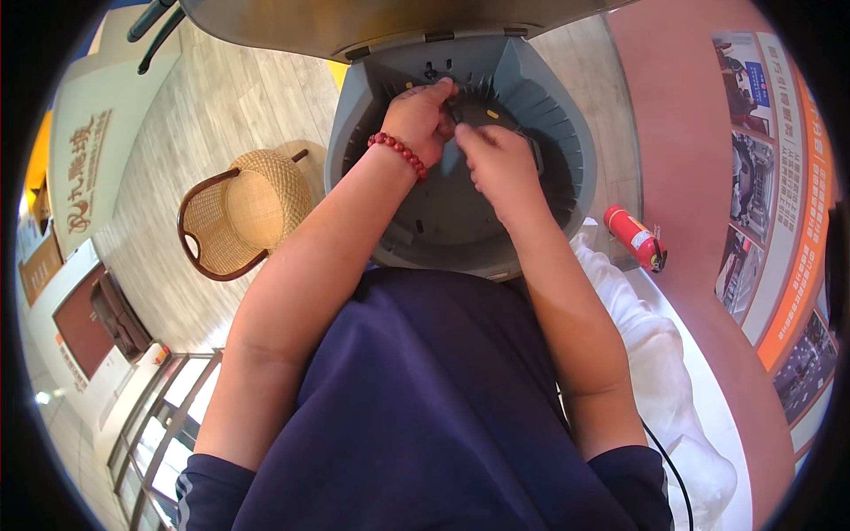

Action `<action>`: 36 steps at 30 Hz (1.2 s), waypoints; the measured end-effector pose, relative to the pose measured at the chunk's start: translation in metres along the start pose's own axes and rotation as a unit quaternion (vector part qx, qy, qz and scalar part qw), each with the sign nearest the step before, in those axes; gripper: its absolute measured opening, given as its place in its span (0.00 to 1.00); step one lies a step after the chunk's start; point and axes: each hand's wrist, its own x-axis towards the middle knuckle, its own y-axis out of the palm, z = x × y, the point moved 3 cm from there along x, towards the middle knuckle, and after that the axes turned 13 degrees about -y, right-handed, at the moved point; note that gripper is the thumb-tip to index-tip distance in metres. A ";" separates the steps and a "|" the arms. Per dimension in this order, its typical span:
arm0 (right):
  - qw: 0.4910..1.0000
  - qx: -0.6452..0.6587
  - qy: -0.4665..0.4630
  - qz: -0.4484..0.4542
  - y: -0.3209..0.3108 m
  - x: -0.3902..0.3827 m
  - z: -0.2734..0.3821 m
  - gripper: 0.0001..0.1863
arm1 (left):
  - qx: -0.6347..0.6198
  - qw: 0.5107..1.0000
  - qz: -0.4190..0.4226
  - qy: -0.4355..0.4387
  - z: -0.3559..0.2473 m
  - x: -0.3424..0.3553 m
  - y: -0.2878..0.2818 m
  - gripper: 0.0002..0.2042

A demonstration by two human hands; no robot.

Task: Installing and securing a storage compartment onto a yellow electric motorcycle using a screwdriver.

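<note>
My left hand [420, 117], with a red bead bracelet [400, 152] on the wrist, reaches into a grey plastic tub [567, 168] with a ribbed inner wall. Its fingers are curled closed near the tub's far wall. Close beside it on the right, my right hand [501, 166] pinches with thumb and forefinger. Between the fingertips of both hands is something small and dark, mostly hidden, too little of it showing to name. Small yellow pieces [493, 114] show inside the tub, and slots [448, 65] are cut in its far wall.
A broad raised lid [398, 22] stands over the tub's far edge. On the left is a woven chair [257, 208] on a wooden floor. To the right are a red fire extinguisher [634, 235], white cloth [651, 372] and a wall with picture panels. A black cable [677, 478] hangs by my right arm.
</note>
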 end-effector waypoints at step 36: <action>0.995 -0.072 0.014 0.063 0.011 -0.007 0.004 0.10 | 0.024 1.000 -0.018 -0.005 -0.004 0.001 -0.001 0.11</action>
